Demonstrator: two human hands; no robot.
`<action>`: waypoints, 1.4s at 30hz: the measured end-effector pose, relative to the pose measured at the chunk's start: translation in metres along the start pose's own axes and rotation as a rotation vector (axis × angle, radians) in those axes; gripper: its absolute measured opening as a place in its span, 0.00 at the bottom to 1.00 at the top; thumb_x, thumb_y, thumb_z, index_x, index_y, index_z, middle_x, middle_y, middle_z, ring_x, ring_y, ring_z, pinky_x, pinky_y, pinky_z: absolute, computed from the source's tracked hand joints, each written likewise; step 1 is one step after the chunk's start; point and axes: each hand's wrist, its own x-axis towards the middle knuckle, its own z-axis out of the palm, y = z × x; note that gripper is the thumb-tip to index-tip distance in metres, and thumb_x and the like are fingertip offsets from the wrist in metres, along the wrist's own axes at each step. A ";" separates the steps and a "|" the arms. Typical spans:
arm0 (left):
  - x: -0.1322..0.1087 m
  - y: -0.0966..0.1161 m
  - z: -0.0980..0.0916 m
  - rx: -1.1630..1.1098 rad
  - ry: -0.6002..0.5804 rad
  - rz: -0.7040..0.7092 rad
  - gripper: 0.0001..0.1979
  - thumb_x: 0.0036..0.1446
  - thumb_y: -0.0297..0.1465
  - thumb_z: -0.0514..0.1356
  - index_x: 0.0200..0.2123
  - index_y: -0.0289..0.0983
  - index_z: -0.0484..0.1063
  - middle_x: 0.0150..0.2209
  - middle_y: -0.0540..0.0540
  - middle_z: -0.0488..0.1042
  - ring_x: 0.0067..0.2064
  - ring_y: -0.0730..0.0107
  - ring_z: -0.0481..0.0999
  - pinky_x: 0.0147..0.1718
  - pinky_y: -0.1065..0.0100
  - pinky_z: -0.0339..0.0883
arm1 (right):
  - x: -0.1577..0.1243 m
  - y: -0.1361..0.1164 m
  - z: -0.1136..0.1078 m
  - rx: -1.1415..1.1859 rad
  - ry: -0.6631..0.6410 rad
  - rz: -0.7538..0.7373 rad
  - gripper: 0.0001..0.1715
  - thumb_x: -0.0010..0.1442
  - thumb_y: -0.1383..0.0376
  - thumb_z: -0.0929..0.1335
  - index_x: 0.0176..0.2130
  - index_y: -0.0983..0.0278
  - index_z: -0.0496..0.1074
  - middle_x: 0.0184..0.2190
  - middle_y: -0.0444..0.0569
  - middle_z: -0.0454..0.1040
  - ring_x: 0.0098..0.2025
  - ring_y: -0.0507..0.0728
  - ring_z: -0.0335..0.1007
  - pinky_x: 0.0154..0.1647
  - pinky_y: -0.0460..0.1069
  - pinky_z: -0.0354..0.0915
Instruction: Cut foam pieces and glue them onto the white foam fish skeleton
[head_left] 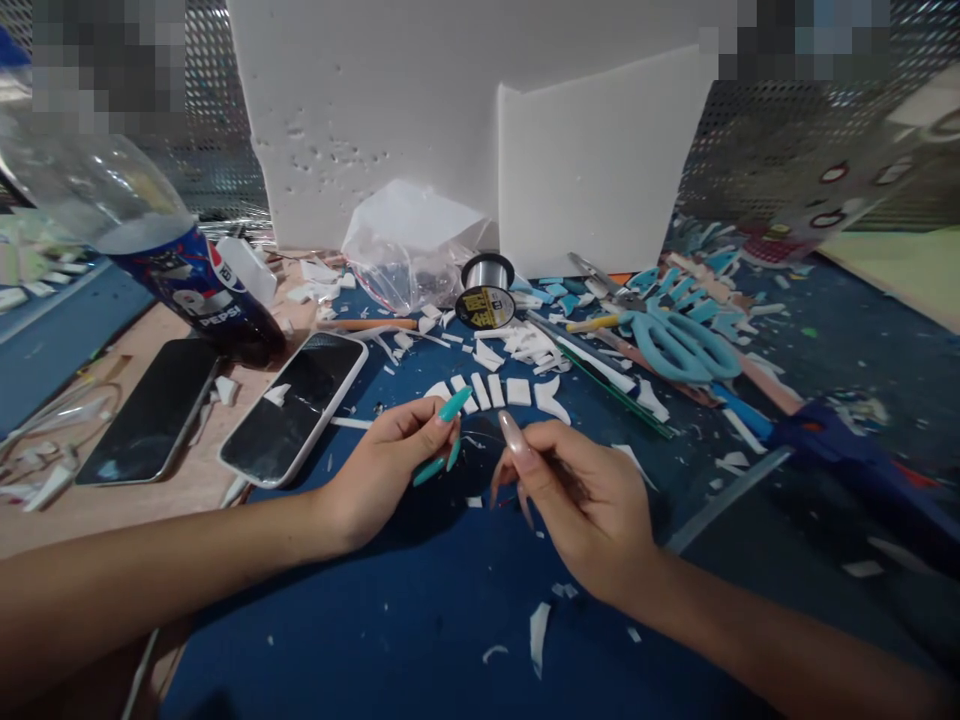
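Note:
My left hand (pixel 390 465) rests on the blue mat (pixel 420 620), its fingers with long teal nails pinched together near the middle. My right hand (pixel 581 500) faces it a short way to the right, fingers also pinched, with a thin dark thing running through them. Something fine, perhaps a line, seems to run between the two hands; it is too thin to make out. Just beyond the fingertips lies a curved row of small white foam pieces (pixel 499 392). A spool of clear line (pixel 486 290) stands behind them.
Two phones (pixel 296 405) (pixel 154 410) lie at the left beside a tipped Pepsi bottle (pixel 172 260). Teal scissors (pixel 679 340), pliers, a glue gun (pixel 847 440) and foam scraps crowd the right. White foam boards (pixel 600 160) and a plastic bag (pixel 409 245) stand at the back.

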 end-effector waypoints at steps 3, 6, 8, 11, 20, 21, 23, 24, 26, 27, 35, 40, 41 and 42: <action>0.000 -0.001 0.000 0.010 -0.009 -0.001 0.15 0.57 0.37 0.54 0.23 0.35 0.61 0.21 0.54 0.55 0.23 0.78 0.51 0.23 0.74 0.47 | 0.000 -0.001 -0.001 0.014 -0.006 0.004 0.12 0.60 0.70 0.61 0.26 0.64 0.68 0.15 0.39 0.65 0.13 0.45 0.60 0.12 0.40 0.53; 0.000 -0.001 0.000 0.004 -0.017 0.002 0.15 0.58 0.37 0.53 0.23 0.35 0.60 0.21 0.54 0.55 0.23 0.77 0.50 0.22 0.74 0.47 | 0.000 -0.001 -0.001 0.017 -0.001 -0.017 0.12 0.60 0.70 0.61 0.26 0.64 0.68 0.17 0.40 0.67 0.13 0.43 0.59 0.12 0.40 0.52; -0.001 -0.001 0.000 0.004 -0.026 0.007 0.14 0.58 0.37 0.54 0.23 0.35 0.60 0.21 0.54 0.54 0.23 0.77 0.50 0.22 0.74 0.47 | 0.000 0.000 0.000 0.009 -0.005 -0.023 0.12 0.60 0.70 0.61 0.26 0.64 0.68 0.18 0.40 0.68 0.13 0.43 0.59 0.12 0.39 0.52; -0.001 -0.001 0.000 0.004 -0.030 0.012 0.15 0.58 0.37 0.54 0.23 0.35 0.60 0.21 0.54 0.54 0.23 0.78 0.50 0.22 0.74 0.46 | 0.000 0.001 0.001 0.005 -0.011 -0.022 0.11 0.60 0.71 0.62 0.26 0.65 0.68 0.19 0.41 0.68 0.14 0.43 0.61 0.13 0.39 0.53; -0.001 -0.003 -0.002 0.008 -0.058 0.009 0.14 0.60 0.36 0.52 0.23 0.35 0.60 0.21 0.54 0.55 0.22 0.78 0.51 0.22 0.74 0.46 | 0.001 0.000 0.001 0.000 -0.021 -0.019 0.12 0.60 0.70 0.62 0.26 0.64 0.67 0.17 0.40 0.67 0.15 0.45 0.62 0.14 0.40 0.55; -0.001 -0.003 -0.002 0.015 -0.055 0.005 0.14 0.59 0.36 0.52 0.23 0.35 0.60 0.21 0.54 0.55 0.22 0.78 0.51 0.22 0.74 0.46 | 0.001 0.001 0.001 -0.001 -0.026 -0.014 0.12 0.60 0.70 0.62 0.26 0.64 0.67 0.17 0.40 0.67 0.15 0.45 0.62 0.14 0.40 0.55; -0.001 -0.002 -0.001 0.029 -0.051 0.004 0.14 0.59 0.36 0.52 0.23 0.35 0.60 0.21 0.54 0.55 0.22 0.78 0.51 0.22 0.74 0.47 | 0.001 0.001 0.001 -0.003 -0.035 -0.007 0.12 0.60 0.69 0.61 0.26 0.63 0.67 0.17 0.40 0.66 0.15 0.45 0.62 0.14 0.40 0.55; -0.001 -0.001 -0.001 0.036 -0.049 0.004 0.15 0.59 0.37 0.53 0.23 0.36 0.60 0.21 0.54 0.55 0.22 0.78 0.51 0.22 0.74 0.47 | 0.001 0.002 0.001 -0.003 -0.039 -0.004 0.12 0.60 0.69 0.61 0.26 0.63 0.67 0.16 0.40 0.66 0.15 0.46 0.62 0.13 0.41 0.54; 0.000 -0.001 -0.001 0.051 -0.046 0.005 0.15 0.58 0.37 0.53 0.23 0.36 0.60 0.21 0.54 0.55 0.22 0.78 0.51 0.22 0.74 0.47 | 0.001 0.002 0.002 0.002 -0.047 -0.001 0.12 0.60 0.69 0.61 0.26 0.63 0.67 0.16 0.40 0.65 0.15 0.46 0.61 0.14 0.41 0.54; 0.000 0.000 -0.001 0.056 -0.044 0.006 0.15 0.58 0.37 0.53 0.23 0.36 0.60 0.21 0.54 0.55 0.22 0.78 0.51 0.22 0.74 0.47 | 0.001 0.002 0.002 0.009 -0.051 0.000 0.12 0.60 0.69 0.61 0.26 0.63 0.67 0.16 0.40 0.65 0.15 0.46 0.60 0.14 0.41 0.54; 0.000 -0.001 -0.001 0.059 -0.048 0.017 0.14 0.59 0.36 0.52 0.24 0.36 0.60 0.22 0.54 0.55 0.23 0.77 0.51 0.23 0.74 0.47 | 0.000 0.003 0.001 0.035 -0.117 0.027 0.13 0.61 0.68 0.61 0.26 0.64 0.67 0.15 0.38 0.63 0.14 0.44 0.57 0.15 0.42 0.54; 0.000 -0.001 -0.001 0.085 -0.062 0.039 0.14 0.60 0.35 0.51 0.24 0.35 0.60 0.22 0.54 0.55 0.23 0.78 0.51 0.23 0.74 0.48 | 0.001 0.003 0.001 0.040 -0.145 0.016 0.14 0.61 0.68 0.61 0.25 0.65 0.67 0.18 0.42 0.67 0.16 0.45 0.60 0.16 0.42 0.55; 0.001 -0.001 -0.001 0.090 -0.064 0.040 0.14 0.61 0.36 0.51 0.24 0.35 0.60 0.22 0.54 0.55 0.23 0.78 0.51 0.23 0.74 0.47 | 0.001 0.003 0.001 0.041 -0.150 0.020 0.14 0.61 0.67 0.61 0.25 0.65 0.67 0.18 0.42 0.68 0.16 0.46 0.60 0.17 0.42 0.56; 0.001 -0.001 -0.001 0.092 -0.066 0.041 0.14 0.61 0.36 0.51 0.24 0.35 0.60 0.22 0.54 0.55 0.23 0.78 0.51 0.23 0.73 0.47 | 0.001 0.003 0.001 0.043 -0.157 0.026 0.14 0.61 0.67 0.61 0.25 0.65 0.67 0.18 0.42 0.68 0.17 0.46 0.61 0.17 0.42 0.56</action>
